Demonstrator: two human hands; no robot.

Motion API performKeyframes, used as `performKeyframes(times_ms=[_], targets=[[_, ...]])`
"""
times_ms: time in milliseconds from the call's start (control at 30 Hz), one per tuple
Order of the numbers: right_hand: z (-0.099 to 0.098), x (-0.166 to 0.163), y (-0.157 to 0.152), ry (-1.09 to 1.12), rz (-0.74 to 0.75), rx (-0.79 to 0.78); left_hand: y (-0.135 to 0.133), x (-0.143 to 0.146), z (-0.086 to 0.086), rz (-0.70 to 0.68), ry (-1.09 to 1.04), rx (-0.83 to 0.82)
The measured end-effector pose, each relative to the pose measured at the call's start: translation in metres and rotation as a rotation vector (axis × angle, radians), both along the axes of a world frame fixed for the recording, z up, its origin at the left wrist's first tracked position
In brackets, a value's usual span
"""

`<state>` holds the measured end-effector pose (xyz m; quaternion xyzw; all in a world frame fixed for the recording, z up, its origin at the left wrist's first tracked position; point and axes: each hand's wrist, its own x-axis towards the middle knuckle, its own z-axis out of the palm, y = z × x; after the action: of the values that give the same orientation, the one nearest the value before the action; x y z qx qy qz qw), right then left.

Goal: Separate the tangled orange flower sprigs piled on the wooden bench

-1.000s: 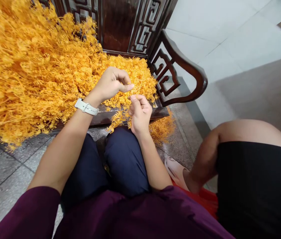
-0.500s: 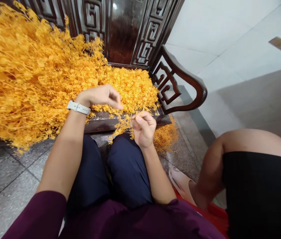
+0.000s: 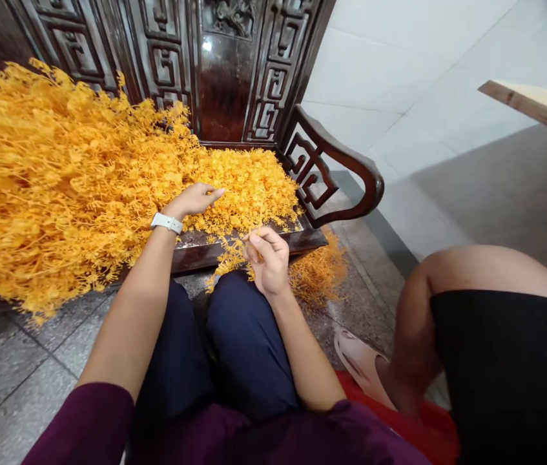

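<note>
My left hand (image 3: 197,199), with a pale watch (image 3: 167,222) on its wrist, reaches over the near-left edge of a low heap of loose orange-yellow plastic-looking flower pieces (image 3: 248,181). Its fingers are stretched out and I see nothing held in them. Above my right knee, my right hand (image 3: 270,259) pinches a stem of a yellow flower sprig (image 3: 231,256) between thumb and fingers. That sprig hangs left of the hand, in front of the bench edge. To the left rises a big mound of similar yellow sprigs (image 3: 60,187).
Both heaps lie on a dark carved wooden bench (image 3: 225,90) with a curved armrest (image 3: 350,168). More orange stems (image 3: 319,268) sit on the floor under the bench end. At right are another person's bent leg (image 3: 486,274) and a pink slipper (image 3: 358,361).
My left hand's fingers have gone from pinched to stretched out, and the hand now lies lower over the heap. My right hand keeps hold of the sprig. The camera view has shifted slightly.
</note>
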<state>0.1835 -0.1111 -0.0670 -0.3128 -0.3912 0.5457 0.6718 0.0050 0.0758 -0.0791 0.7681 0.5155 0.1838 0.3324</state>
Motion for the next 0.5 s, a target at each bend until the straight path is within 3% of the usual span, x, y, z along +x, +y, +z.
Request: performKeyframes(times_ms=[100,267,367,500], targets=[[0.000,0.006,0.005,0.077,-0.022,0.011,-0.018,0.004,0.019,-0.144,-0.052,-0.040],[0.007,0.014,0.018,0.186,-0.162,0.052,-0.059,0.027,0.054,-0.530,-0.286,-0.140],[0.009,0.017,0.022,0.136,-0.196,0.079,-0.076,0.039,0.061,-0.548,-0.382,-0.134],[0.007,0.021,0.023,0.074,-0.236,0.071,-0.077,0.040,0.056,-0.576,-0.350,-0.116]])
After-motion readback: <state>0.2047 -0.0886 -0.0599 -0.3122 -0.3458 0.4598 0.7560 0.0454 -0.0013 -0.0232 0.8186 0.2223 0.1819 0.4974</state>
